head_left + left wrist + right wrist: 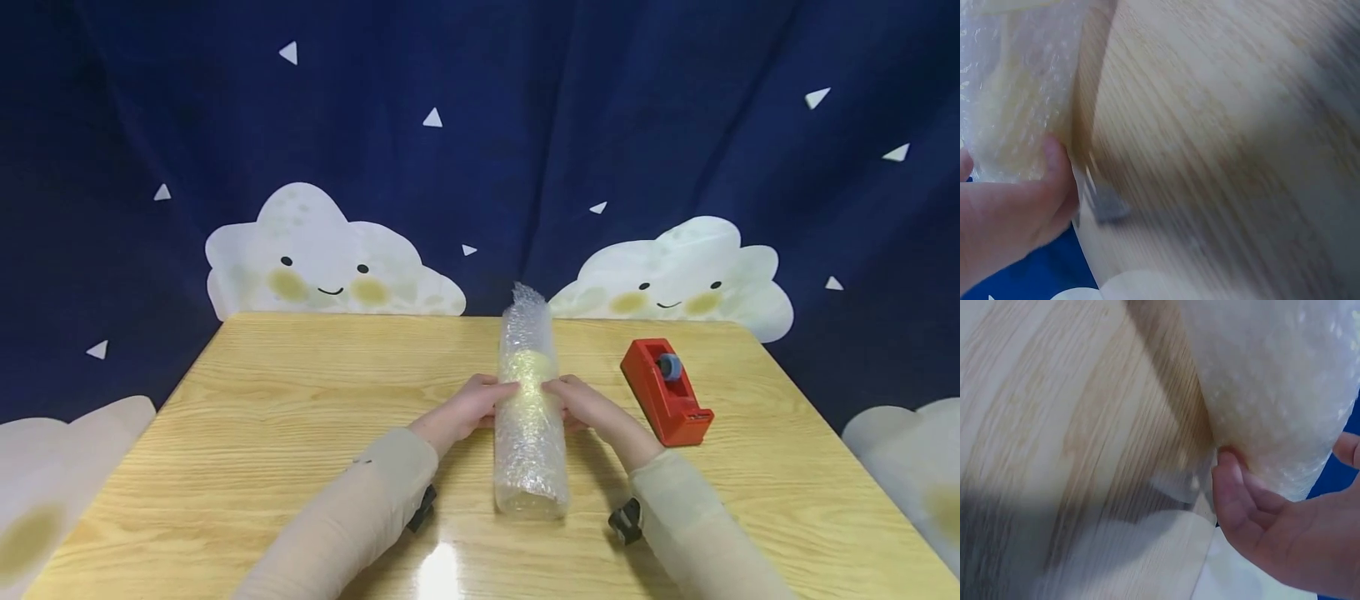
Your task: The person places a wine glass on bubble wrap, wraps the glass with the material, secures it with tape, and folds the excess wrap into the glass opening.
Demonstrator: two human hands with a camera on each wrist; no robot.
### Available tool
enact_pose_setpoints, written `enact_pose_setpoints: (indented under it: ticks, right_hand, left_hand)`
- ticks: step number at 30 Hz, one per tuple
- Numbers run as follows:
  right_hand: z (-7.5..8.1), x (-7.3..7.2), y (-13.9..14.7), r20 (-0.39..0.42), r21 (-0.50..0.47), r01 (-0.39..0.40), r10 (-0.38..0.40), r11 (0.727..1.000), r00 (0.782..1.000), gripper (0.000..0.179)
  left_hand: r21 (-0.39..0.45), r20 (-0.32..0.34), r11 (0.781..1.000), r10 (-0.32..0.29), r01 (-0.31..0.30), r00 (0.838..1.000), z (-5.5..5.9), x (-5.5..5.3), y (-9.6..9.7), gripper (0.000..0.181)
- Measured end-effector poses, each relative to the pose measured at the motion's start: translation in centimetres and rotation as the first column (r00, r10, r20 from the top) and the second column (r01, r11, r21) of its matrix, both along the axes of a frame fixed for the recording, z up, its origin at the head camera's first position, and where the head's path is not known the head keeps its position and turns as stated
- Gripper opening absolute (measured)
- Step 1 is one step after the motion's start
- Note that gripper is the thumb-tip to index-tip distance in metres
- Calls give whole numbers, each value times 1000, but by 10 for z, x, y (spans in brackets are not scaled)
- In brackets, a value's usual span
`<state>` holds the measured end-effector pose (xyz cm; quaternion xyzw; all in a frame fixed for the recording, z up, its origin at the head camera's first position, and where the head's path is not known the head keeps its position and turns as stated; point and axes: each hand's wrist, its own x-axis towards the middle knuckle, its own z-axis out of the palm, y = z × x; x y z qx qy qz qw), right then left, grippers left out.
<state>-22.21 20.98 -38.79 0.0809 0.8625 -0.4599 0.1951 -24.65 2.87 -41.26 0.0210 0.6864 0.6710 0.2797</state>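
A long bundle rolled in clear bubble wrap (531, 454) lies lengthwise on the wooden table, with something pale yellow showing through its middle. From its left side my left hand (468, 408) grips it, thumb on top and fingers at the lower side. My right hand (596, 408) holds the opposite side in the same way. The left wrist view shows the left hand (1019, 206) against the bubble wrap (1022, 119). In the right wrist view the fingers of the right hand (1285, 531) curl at the edge of the bubble wrap (1272, 394). What exactly is inside cannot be made out.
A red tape dispenser (663, 396) with a bluish tape core stands right of the bundle, near the right forearm. Behind the wooden table (337, 358) hangs a dark blue curtain (495, 150) with clouds and white triangles.
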Motion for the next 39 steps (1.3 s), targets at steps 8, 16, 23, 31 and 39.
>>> enact_pose_setpoints:
  ticks: [8, 16, 23, 31, 39]
  right_hand:
    - [0, -1, -1, -93, -36, 7, -10, 999, 996, 66]
    - [3, -1, -4, -93, 51, 74, -69, 996, 993, 67]
    - [0, -5, -2, -120, 101, 116, -104, 988, 987, 50]
    - [2, -7, -1, -82, 77, 111, -104, 991, 991, 47]
    - [-1, -12, -4, -68, 38, 89, -86, 995, 994, 48]
  left_hand:
    - [-119, -50, 992, 33, -39, 998, 1, 3, 3, 48]
    - [-233, -110, 969, 62, -86, 992, 5, 8, 2, 82]
    - [-191, -76, 980, 37, -51, 996, 2, 5, 2, 80]
    - [-165, -44, 986, 29, -36, 999, 2, 5, 0, 81]
    - [-205, -53, 978, 18, -29, 998, 3, 5, -2, 90]
